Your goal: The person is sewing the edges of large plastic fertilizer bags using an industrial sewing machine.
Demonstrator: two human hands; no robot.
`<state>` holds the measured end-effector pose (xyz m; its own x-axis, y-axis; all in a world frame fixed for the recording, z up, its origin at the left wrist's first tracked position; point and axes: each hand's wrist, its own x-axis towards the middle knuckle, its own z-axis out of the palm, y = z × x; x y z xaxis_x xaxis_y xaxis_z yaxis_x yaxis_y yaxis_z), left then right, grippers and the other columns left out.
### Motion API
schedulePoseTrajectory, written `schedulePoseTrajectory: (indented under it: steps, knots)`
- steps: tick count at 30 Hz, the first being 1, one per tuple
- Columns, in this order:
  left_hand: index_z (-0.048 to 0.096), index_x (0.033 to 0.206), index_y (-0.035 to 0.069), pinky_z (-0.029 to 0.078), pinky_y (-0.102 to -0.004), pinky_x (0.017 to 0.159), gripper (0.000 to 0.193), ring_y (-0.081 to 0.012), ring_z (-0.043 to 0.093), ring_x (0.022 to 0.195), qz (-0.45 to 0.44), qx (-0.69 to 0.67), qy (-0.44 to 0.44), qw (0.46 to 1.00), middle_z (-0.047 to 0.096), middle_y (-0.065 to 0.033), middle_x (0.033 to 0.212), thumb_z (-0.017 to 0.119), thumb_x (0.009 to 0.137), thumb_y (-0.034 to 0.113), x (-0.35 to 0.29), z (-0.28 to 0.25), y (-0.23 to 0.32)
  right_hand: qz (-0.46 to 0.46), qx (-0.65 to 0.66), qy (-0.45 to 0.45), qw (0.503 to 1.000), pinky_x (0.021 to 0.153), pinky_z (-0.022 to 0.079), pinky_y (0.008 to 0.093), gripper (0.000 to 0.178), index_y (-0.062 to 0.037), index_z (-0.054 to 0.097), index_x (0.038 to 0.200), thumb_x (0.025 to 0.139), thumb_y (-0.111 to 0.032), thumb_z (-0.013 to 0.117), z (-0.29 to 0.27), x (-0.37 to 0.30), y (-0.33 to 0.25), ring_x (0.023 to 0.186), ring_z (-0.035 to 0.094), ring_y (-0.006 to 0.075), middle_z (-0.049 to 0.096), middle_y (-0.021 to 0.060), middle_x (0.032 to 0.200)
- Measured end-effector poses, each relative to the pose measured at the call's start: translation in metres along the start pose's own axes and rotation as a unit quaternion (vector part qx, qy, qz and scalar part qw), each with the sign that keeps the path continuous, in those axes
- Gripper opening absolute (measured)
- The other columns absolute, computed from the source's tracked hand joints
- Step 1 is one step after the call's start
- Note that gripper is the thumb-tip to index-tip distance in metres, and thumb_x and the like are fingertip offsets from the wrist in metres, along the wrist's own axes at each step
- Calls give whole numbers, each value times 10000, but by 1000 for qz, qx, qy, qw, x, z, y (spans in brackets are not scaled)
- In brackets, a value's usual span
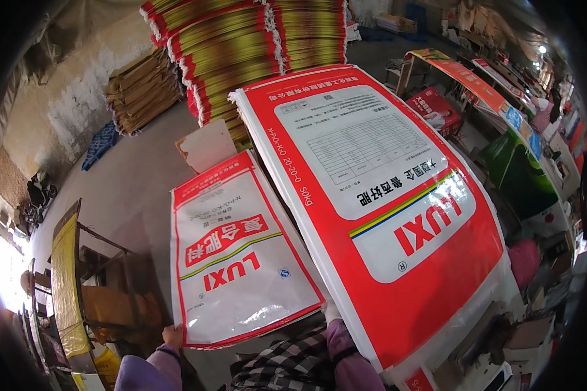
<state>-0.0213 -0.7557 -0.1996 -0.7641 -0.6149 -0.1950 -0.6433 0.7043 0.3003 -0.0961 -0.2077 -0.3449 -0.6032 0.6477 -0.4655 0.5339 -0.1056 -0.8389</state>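
Note:
A flat white woven sack with a red border (241,287) lies at the middle left, on top of a low stack of similar sacks. At its near left corner, my left hand (171,336) is closed on the edge, with the thumb side showing. My right hand (332,311), pale as if gloved, is closed at the near right corner of the same sack; its fingers are partly hidden in the gap beside the taller pile. That pile of red and white sacks (424,306) rises to the right, its glossy top sack printed with a table and large lettering.
Behind stand tall stacks of yellow-green sacks with red edges (228,58). A pale board (207,144) stands beyond the smaller stack. Brown folded sacks (143,91) lean by the wall. To the left is a frame covered in yellow (66,280); to the right, a long covered bench (463,78).

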Motion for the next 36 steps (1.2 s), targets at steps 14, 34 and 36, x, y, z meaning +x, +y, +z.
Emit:
schedulePoseTrajectory:
  steps: [14,34,36]
  knots:
    - [666,1041,57,474,-423,823,290,-330,594,943,794,-186,-307,490,631,-137,996,693,755,94,-287,-45,459,-237,-368,-445,781,823,484,465,260,-66,624,1043,885,-256,544,-206,-242,-202,948,623,380,657,193,957]
    - [436,1058,51,497,-266,751,350,-136,627,799,470,-452,-544,528,645,-89,812,639,818,-102,-408,17,509,-183,-61,262,946,711,475,508,416,-50,680,881,923,-412,479,-319,-184,-186,783,615,431,641,222,833]
    - [400,992,86,490,-273,753,364,-127,610,762,412,-537,-535,505,627,-73,791,603,804,-150,-400,-7,517,-95,-222,225,944,728,503,487,318,-66,692,843,853,-354,557,-333,-188,-153,788,631,397,653,203,819]
